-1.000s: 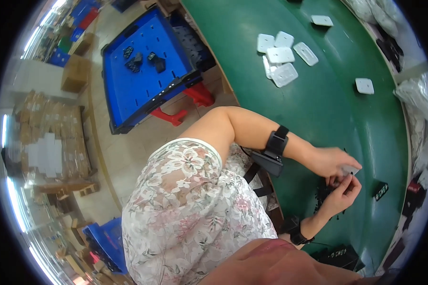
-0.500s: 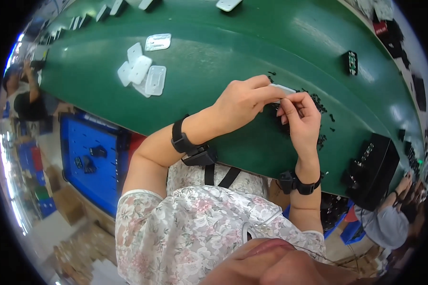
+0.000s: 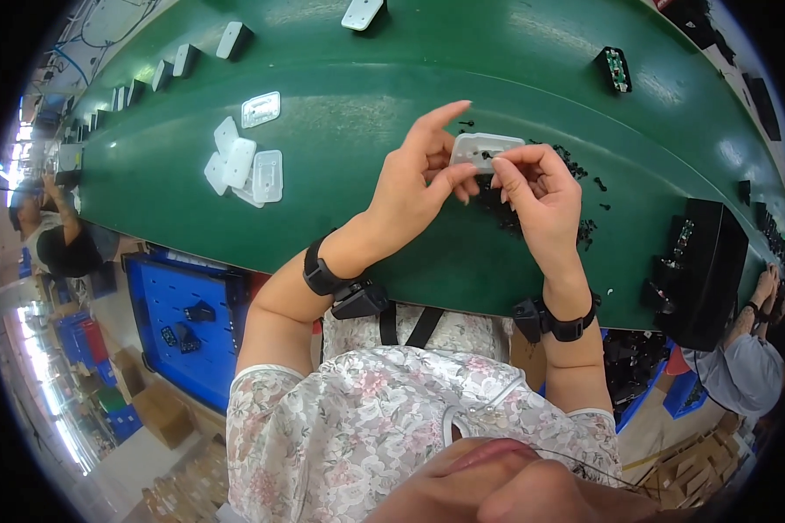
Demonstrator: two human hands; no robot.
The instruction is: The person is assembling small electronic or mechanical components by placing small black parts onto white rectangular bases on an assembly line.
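Observation:
A white plastic cover point(image 3: 501, 142), shaped like a shallow rounded tray, is tilted so that its recessed face shows. My left hand point(image 3: 417, 170) grips its left end between thumb and curled fingers, the index finger stretched out and away. At the cover's recess, my right hand point(image 3: 542, 185) pinches a small black plastic part point(image 3: 487, 155) between thumb and fingertips. Whether that part sits in a hole of the cover cannot be made out. Under and beside my hands lies a loose pile of similar small black parts point(image 3: 576, 166) on the green table point(image 3: 349, 113).
Several white covers point(image 3: 238, 164) lie in a loose heap to the left. Black housings with white tops point(image 3: 186, 61) line the far left. A black housing with a green circuit board point(image 3: 617, 71) stands far right, a black box point(image 3: 711, 270) near right. Co-workers sit at both sides.
The cover has turned from nearly edge-on to show its recessed face. My left index finger has lifted off it, and the small black part is now visible at my right fingertips.

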